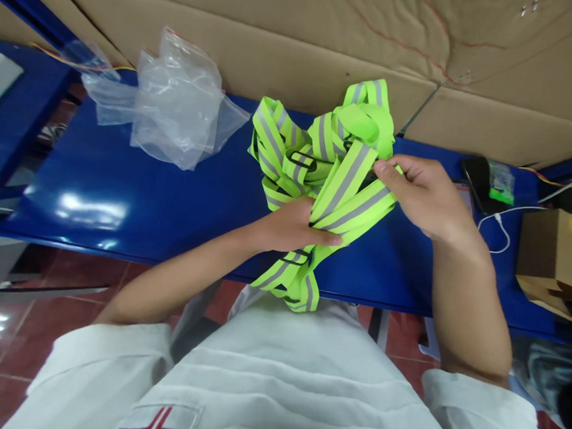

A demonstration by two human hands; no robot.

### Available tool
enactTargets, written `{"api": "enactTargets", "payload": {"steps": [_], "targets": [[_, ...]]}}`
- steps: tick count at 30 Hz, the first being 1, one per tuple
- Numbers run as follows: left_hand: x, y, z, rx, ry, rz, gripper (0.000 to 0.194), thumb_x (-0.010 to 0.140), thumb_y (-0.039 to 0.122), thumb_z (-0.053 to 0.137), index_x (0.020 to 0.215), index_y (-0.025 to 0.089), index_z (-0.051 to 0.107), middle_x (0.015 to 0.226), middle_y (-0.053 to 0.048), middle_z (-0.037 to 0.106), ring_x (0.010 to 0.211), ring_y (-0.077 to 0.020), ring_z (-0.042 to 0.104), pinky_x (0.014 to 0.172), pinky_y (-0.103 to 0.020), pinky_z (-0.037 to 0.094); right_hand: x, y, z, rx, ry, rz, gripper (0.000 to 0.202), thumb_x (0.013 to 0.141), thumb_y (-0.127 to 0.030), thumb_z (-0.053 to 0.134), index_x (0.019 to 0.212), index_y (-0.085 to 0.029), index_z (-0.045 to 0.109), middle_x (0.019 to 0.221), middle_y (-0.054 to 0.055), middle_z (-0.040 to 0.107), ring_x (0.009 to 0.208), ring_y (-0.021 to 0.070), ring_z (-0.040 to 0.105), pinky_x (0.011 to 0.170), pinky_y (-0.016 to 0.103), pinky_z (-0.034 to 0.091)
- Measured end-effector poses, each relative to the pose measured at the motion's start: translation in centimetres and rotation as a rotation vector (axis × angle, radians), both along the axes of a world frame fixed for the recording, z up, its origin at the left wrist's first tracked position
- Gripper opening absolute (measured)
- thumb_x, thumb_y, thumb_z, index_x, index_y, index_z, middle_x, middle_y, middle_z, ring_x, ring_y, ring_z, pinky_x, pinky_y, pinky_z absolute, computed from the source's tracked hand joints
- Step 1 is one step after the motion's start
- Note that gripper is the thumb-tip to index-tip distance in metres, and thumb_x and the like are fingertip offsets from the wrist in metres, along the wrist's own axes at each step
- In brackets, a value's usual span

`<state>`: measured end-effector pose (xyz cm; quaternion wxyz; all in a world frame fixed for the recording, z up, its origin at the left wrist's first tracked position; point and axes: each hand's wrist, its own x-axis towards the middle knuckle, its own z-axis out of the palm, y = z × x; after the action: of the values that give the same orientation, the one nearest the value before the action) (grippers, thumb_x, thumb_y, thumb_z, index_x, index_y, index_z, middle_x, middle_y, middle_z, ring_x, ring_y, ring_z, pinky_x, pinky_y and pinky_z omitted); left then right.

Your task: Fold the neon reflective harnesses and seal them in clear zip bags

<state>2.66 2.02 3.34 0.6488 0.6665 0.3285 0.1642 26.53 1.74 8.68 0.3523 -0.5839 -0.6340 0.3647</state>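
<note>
A tangle of fluorescent yellow-green reflective straps point(323, 134) with grey stripes lies in a heap on the blue table. Black buckles point(301, 160) show among the loops. My left hand point(295, 227) is closed around several strap lengths in front of the heap, and the lower ends hang over the table's near edge. Pinched between the thumb and fingers of my right hand point(416, 186) is the upper right part of a strap. The bands run folded between both hands, and parts of them are hidden behind my fingers.
Clear plastic bags point(178, 105) are piled to the left on the blue table point(117, 193). At the right lie a black phone point(479, 181), a white cable point(502, 227) and an open cardboard box point(538, 246). Cardboard panels point(281, 40) stand along the back.
</note>
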Motion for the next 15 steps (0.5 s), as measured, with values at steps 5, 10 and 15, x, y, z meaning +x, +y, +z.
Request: {"api": "enactTargets", "payload": {"steps": [5,10,15], "targets": [[0.0,-0.1,0.2,-0.002,-0.015,-0.007,0.053,0.078,0.044,0.086,0.121,0.016,0.073,0.118,-0.008,0.078,0.116,-0.0316,0.071,0.102,-0.043,0.056,-0.3,-1.0,0.2,-0.245,0.217,0.070,0.046,0.086,-0.066,0.074,0.079,-0.021,0.068,0.058,-0.002,0.056,0.047,0.0128,0.050,0.040,0.027,0.039],[0.1,0.0,1.1,-0.006,-0.106,-0.087,0.051,0.079,0.044,0.085,0.120,0.016,0.072,0.127,-0.009,0.075,0.127,-0.0321,0.066,0.113,-0.043,0.050,-1.4,-1.2,-1.4,-0.466,0.547,0.081,0.045,0.078,-0.062,0.083,0.096,-0.021,0.073,0.079,0.002,0.073,0.062,0.0177,0.066,0.056,0.031,0.057],[0.1,0.9,0.8,0.073,-0.070,-0.057,0.045,0.080,0.042,0.084,0.113,0.014,0.072,0.117,-0.008,0.077,0.117,-0.0311,0.069,0.104,-0.040,0.054,-1.4,-0.5,-3.0,-0.079,0.312,0.016,0.035,0.082,-0.046,0.083,0.109,-0.027,0.071,0.101,0.001,0.077,0.092,0.0203,0.072,0.082,0.034,0.059]]}}
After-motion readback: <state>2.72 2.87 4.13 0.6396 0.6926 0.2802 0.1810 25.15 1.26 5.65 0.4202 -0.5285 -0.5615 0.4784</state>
